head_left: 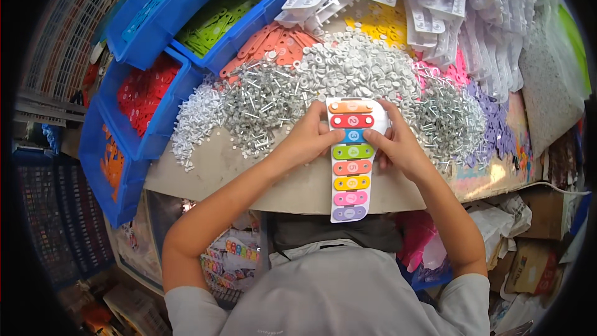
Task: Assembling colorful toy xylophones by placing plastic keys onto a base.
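Note:
A toy xylophone (352,167) with a white base and a column of coloured bars lies upright in front of me, its lower end reaching past the table's edge. My left hand (309,135) is closed on its left side, the thumb at the left end of the blue bar (354,136). On the other side my right hand (401,143) grips the base, its thumb pressed on the blue bar's right end. White round caps sit on the ends of the orange bar (350,107) and the red bar (352,121). Lower bars show small metallic fastener heads.
Beyond my hands spread heaps of white caps (364,62), metal pins (258,99) and more pins (451,118). Blue bins (134,165) of coloured bars stand at left. White xylophone bases (485,31) pile up at far right, purple bars (491,124) below them.

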`<state>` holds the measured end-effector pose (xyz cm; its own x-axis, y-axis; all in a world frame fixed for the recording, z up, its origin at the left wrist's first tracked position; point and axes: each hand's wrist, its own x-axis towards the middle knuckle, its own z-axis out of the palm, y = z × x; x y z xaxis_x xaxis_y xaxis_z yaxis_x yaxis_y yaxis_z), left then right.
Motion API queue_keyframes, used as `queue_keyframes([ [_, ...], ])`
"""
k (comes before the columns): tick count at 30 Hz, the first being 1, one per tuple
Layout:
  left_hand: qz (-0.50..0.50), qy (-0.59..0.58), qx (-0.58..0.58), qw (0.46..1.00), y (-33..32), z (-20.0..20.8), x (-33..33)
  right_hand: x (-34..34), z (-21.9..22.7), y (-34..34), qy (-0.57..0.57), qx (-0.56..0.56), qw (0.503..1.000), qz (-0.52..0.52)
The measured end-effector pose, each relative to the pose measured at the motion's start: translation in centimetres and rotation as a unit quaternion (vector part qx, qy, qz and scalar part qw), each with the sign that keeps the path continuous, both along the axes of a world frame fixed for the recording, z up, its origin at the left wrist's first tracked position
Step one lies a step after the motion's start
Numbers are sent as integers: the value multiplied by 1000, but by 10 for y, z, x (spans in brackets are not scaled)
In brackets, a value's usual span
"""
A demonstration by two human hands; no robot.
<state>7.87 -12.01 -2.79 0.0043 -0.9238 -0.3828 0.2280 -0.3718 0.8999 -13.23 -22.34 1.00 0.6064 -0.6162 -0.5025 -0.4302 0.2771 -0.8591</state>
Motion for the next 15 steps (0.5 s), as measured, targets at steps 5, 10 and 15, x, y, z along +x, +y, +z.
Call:
queue_keyframes([
  [5, 26, 2, -5, 1000, 0, 11, -10, -2, -4, 7, 6, -44, 998, -34],
  [10, 83, -110, -87, 987, 14, -11, -21, -9, -24, 16, -15, -135, 989, -61],
  [15, 257, -207, -130, 935, 63, 32, -4, -8, -23, 29, -74, -129, 975, -163],
])
